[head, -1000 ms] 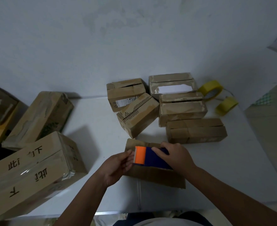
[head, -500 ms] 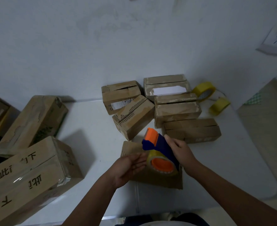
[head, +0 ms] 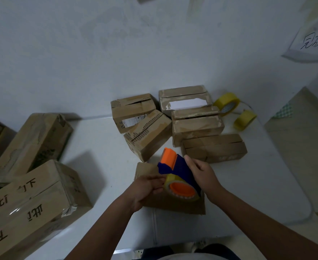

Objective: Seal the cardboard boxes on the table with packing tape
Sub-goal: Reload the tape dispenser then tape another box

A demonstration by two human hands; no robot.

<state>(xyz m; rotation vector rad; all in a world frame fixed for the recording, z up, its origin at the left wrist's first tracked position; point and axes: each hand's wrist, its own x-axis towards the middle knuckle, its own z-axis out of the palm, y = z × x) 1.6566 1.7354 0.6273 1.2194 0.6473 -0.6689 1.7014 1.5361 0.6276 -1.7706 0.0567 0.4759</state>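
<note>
A blue and orange tape dispenser point(head: 176, 169) with a yellowish tape roll point(head: 180, 190) is tilted up above a flat cardboard box point(head: 175, 206) near the table's front. My right hand point(head: 203, 173) grips the dispenser's blue body from the right. My left hand point(head: 147, 188) touches the roll's left side with its fingertips at the tape. Several small cardboard boxes point(head: 148, 134) cluster behind, some with open seams.
Two yellow tape rolls point(head: 227, 104) lie at the back right of the white table point(head: 102, 166). Two large boxes point(head: 28, 203) stand at the left, one with black characters. A paper sign point(head: 311, 42) hangs on the wall at right.
The dispenser has been lifted off the box and tipped up, roll side towards me. My left hand moved from the orange end to the tape roll.
</note>
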